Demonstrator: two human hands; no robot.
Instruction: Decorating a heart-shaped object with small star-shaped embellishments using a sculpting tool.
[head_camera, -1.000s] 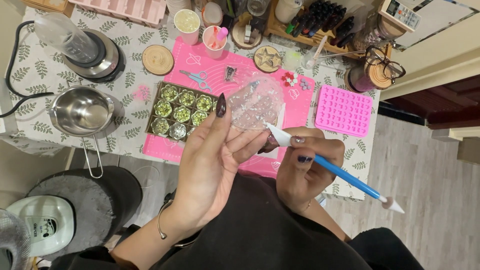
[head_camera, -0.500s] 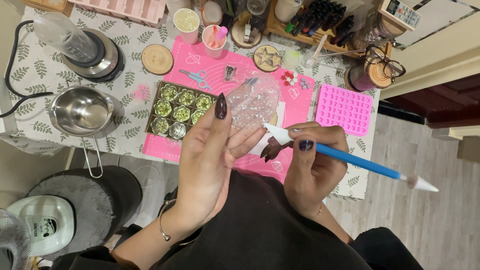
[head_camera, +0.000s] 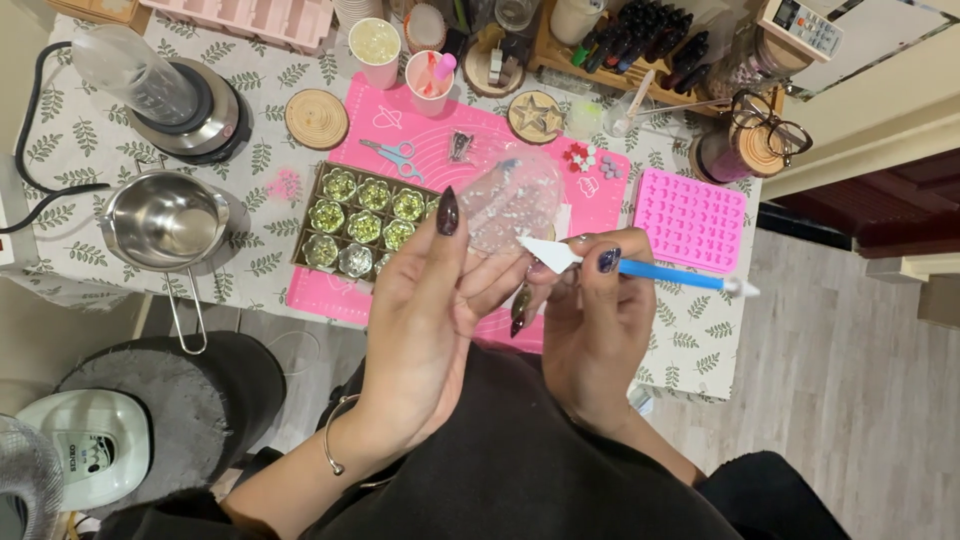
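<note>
Left hand: the left hand (head_camera: 425, 300) is raised over the table edge, palm toward the camera, fingers curled loosely around a clear plastic bag (head_camera: 510, 200); the thumb with its dark nail stands up at the bag's 9 o'clock side.
Right hand: the right hand (head_camera: 590, 320) pinches a blue-handled tool (head_camera: 660, 272) between thumb and forefinger, a narrow, closed grip near the white end.
Tool: it lies almost level, its white spatula tip (head_camera: 545, 252) pointing toward 9 o'clock and touching the lower edge of the bag; the other pale tip points toward 3 o'clock.
Bag: crumpled, see-through, with pale flecks inside, held above the pink silicone mat (head_camera: 420, 150); what the flecks are, I cannot tell.
Tray: a brown tray of green filled cups (head_camera: 360, 222) sits on the mat at 9 o'clock from the bag, partly behind the left thumb.
Mould: a pink silicone mould (head_camera: 690, 220) lies at 3 o'clock from the bag, just above the tool.
Saucepan: a small steel saucepan (head_camera: 165, 222) stands well apart at 9 o'clock of the tray.
Scissors: blue-handled scissors (head_camera: 392, 153) rest on the mat at 11 o'clock from the bag.
</note>
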